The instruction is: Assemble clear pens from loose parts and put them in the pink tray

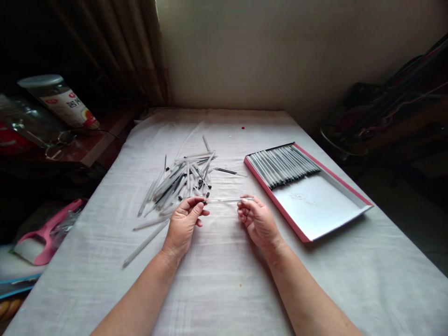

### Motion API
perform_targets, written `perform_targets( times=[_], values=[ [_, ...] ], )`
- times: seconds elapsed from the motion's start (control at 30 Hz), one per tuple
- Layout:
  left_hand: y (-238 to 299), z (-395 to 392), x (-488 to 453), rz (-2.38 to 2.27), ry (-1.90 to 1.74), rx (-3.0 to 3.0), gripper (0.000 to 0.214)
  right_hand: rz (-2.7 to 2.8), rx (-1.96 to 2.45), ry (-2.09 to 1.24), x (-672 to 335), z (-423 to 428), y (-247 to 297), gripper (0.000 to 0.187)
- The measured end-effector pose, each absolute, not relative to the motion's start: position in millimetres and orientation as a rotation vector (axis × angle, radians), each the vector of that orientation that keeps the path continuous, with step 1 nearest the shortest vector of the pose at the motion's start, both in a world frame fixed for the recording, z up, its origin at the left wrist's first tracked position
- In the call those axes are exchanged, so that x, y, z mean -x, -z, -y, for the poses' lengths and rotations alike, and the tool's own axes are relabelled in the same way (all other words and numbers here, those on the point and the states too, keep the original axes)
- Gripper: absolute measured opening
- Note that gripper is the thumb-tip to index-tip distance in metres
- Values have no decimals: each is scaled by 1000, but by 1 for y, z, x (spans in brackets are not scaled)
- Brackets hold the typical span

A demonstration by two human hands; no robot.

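Note:
Both my hands hold one thin clear pen tube level above the white cloth. My left hand pinches its dark left end between thumb and fingers. My right hand grips the right end with curled fingers. Just beyond my left hand lies a loose heap of clear tubes and dark refills. To the right sits a shallow red-rimmed tray, with a neat row of finished pens at its far end.
A white cloth covers the table. On the left stand a plastic jar, glasses on a wooden ledge and a pink tool. A curtain hangs at the back left. Dark clutter fills the right side.

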State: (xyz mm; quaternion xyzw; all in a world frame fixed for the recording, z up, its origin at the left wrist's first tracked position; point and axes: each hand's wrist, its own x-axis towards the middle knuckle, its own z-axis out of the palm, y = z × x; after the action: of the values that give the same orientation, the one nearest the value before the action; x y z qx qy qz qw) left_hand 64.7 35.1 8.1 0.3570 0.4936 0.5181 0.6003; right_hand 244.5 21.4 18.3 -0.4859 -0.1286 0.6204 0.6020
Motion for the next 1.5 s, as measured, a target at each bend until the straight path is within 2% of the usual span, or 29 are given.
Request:
perform_targets(
  times=[0.2,0.43,0.83,1.03,1.17,1.43,1.5],
  values=[
    [-8,-35,-63,-1171,-1225,-885,37,408,1161,-1401,-245,-22,-14,31],
    [-7,-37,-54,-1251,-1212,-983,37,865,1323,-1334,-262,-20,-13,22],
    [-8,-38,-53,-1274,-1241,-960,37,1163,1351,-1173,-262,-18,-12,23],
    [-3,-39,-52,-1277,-1264,-955,36,1043,1301,-1252,-263,-18,-13,31],
    [-3,-40,-51,-1276,-1272,-931,37,1058,1311,-1242,-263,-18,-15,21],
    [-7,-40,-52,-1291,-1275,-911,39,1001,1274,-1225,-265,-20,-13,28],
    [-7,-40,-52,-1299,-1271,-911,40,1011,1265,-1220,-265,-20,-12,23]
  ],
)
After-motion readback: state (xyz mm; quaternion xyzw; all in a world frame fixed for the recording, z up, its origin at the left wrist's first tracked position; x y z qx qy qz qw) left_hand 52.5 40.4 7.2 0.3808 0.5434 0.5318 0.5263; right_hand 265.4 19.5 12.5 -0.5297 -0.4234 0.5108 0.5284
